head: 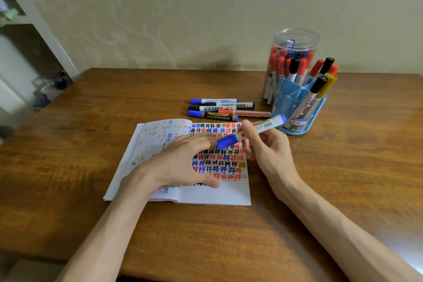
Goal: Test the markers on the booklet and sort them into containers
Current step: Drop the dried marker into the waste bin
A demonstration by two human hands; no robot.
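An open booklet [229, 192] lies on the wooden table, its right page covered in coloured hash marks. My left hand [183, 162] rests flat on the page with straight fingers. My right hand [265, 144] grips a capped blue marker [249, 131] just above the page, cap pointing left toward my left fingertips. Several loose markers [224, 109] lie beyond the booklet. A blue pen holder [295, 107] with several markers stands at the right. Behind it a clear plastic jar [295, 36] holds many red, black and blue markers.
The wooden table [343, 167] ends at a wall behind the containers. A white shelf frame [45, 30] and a small clear container [51, 89] stand off the table's left edge.
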